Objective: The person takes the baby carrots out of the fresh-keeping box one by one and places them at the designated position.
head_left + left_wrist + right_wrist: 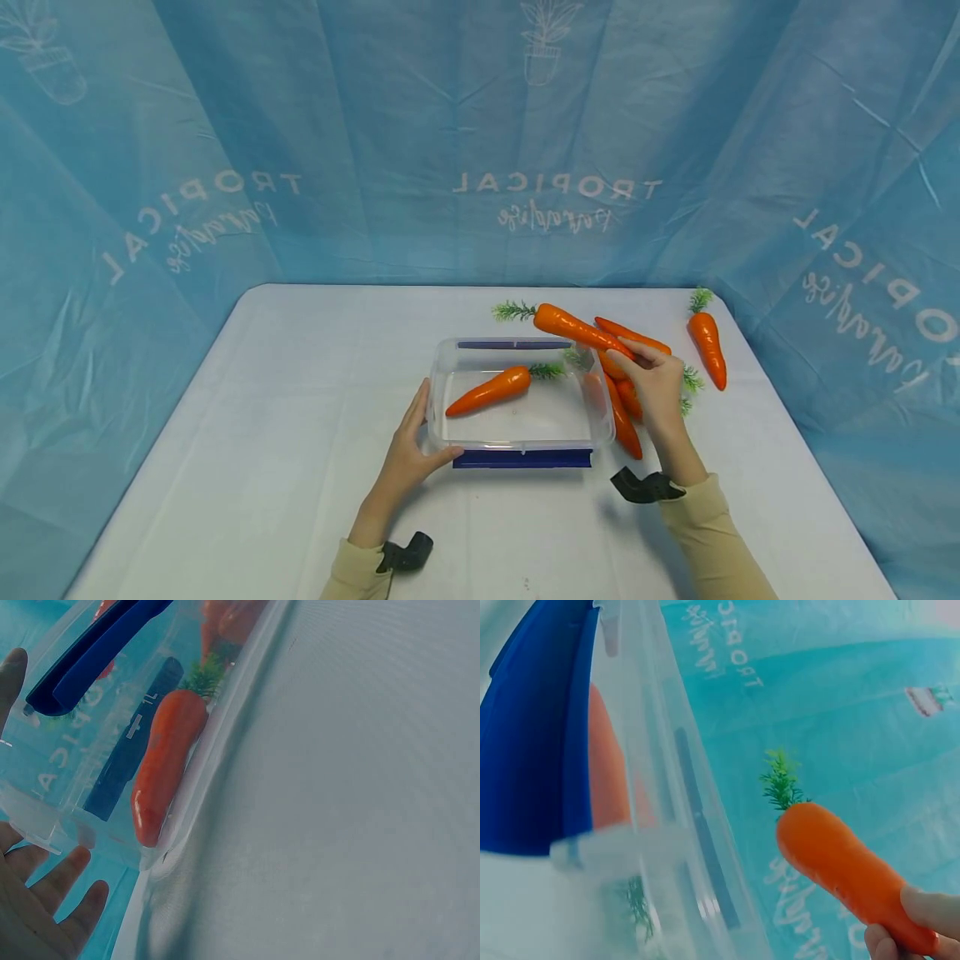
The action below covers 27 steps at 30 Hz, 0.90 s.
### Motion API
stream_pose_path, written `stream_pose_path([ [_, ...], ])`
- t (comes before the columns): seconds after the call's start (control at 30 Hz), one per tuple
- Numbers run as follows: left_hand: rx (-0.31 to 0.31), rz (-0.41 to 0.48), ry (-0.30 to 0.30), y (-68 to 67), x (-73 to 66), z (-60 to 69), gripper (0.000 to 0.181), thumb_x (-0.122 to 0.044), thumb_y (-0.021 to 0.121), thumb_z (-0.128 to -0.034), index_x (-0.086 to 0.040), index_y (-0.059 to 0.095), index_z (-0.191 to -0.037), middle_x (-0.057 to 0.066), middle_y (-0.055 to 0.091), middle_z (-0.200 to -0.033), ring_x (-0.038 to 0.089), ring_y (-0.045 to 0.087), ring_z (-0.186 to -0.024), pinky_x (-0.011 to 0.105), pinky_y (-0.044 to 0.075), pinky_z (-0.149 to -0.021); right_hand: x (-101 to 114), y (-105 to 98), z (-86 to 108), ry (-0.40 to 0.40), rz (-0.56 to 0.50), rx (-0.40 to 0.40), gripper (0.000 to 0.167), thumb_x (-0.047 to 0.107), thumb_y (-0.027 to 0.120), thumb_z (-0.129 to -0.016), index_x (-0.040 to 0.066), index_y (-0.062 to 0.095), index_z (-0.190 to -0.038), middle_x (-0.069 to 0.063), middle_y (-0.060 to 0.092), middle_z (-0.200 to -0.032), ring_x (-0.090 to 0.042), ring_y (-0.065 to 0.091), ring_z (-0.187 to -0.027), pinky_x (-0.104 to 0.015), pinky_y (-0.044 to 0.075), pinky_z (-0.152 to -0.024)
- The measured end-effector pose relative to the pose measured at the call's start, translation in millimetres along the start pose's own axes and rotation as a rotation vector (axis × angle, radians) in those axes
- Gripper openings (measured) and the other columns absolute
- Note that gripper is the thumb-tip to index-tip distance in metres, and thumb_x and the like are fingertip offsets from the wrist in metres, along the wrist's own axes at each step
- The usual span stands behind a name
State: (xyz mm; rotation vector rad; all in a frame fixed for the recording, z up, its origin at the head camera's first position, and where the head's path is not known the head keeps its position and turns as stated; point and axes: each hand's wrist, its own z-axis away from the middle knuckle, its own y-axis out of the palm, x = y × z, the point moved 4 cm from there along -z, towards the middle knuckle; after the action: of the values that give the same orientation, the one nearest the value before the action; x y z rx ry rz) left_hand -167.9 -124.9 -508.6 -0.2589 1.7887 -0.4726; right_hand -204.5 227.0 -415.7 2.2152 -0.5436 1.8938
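A clear plastic box (pixel 525 445) with blue side latches stands at the table's middle. One carrot (pixel 491 392) with a green top lies inside it. My left hand (pixel 411 446) rests against the box's left front corner, thumb on the front rim and fingers along the side; the left wrist view shows those fingers (pixel 64 881) spread beside the wall. My right hand (pixel 654 382) pinches another carrot (pixel 847 870) near its tapered tip. That held carrot is raised above the box's back right corner, its leafy end pointing left.
Several carrots (pixel 626 429) lie in a pile against the box's right side, partly behind my right hand. A single carrot (pixel 707 346) lies apart near the table's right edge. Blue printed sheeting (pixel 405 225) hangs behind the white table (pixel 300 400).
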Motion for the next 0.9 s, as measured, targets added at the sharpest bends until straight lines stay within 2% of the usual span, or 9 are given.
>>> stream_pose_path([
  [0.27, -0.011, -0.010, 0.001, 0.5, 1.9, 0.0, 0.108, -0.032, 0.082, -0.0718, -0.025, 0.013, -0.154, 0.001, 0.016, -0.161, 0.030, 0.026, -0.145, 0.053, 0.030, -0.113, -1.6, -23.4, -1.1, 0.002, -0.016, -0.099, 0.035, 0.014, 0.075, -0.082, -0.006, 0.069, -0.109, 0.013, 0.070, -0.086, -0.002, 0.066, -0.079, -0.010, 0.055, -0.071],
  [0.5, -0.013, -0.014, 0.000, 0.1, 3.5, -0.8, 0.107, -0.033, 0.082, -0.0717, -0.026, 0.014, -0.154, 0.002, 0.017, -0.161, 0.030, 0.026, -0.146, 0.051, 0.030, -0.114, -11.9, -46.7, -0.8, 0.002, -0.114, -0.200, 0.037, 0.009, 0.076, -0.080, -0.010, 0.067, -0.110, 0.012, 0.071, -0.080, -0.001, 0.068, -0.075, -0.009, 0.054, -0.070],
  [0.8, -0.014, -0.003, 0.018, 0.7, 3.6, -0.5, 0.108, -0.029, 0.082, -0.0717, -0.025, 0.013, -0.154, 0.004, 0.017, -0.161, 0.031, 0.026, -0.145, 0.051, 0.031, -0.113, -20.8, -68.0, -0.3, 0.026, -0.044, -0.300, 0.040, 0.012, 0.077, -0.078, -0.010, 0.067, -0.110, 0.016, 0.069, -0.078, 0.000, 0.064, -0.073, -0.005, 0.052, -0.068],
  [0.9, -0.016, -0.007, 0.018, 0.8, 3.0, -0.8, 0.108, -0.028, 0.083, -0.0718, -0.024, 0.013, -0.154, 0.004, 0.017, -0.161, 0.031, 0.026, -0.145, 0.051, 0.031, -0.112, -24.8, -73.7, 0.1, 0.045, -0.061, -0.329, 0.041, 0.012, 0.078, -0.077, -0.010, 0.067, -0.110, 0.017, 0.069, -0.075, -0.001, 0.063, -0.074, -0.005, 0.051, -0.068],
])
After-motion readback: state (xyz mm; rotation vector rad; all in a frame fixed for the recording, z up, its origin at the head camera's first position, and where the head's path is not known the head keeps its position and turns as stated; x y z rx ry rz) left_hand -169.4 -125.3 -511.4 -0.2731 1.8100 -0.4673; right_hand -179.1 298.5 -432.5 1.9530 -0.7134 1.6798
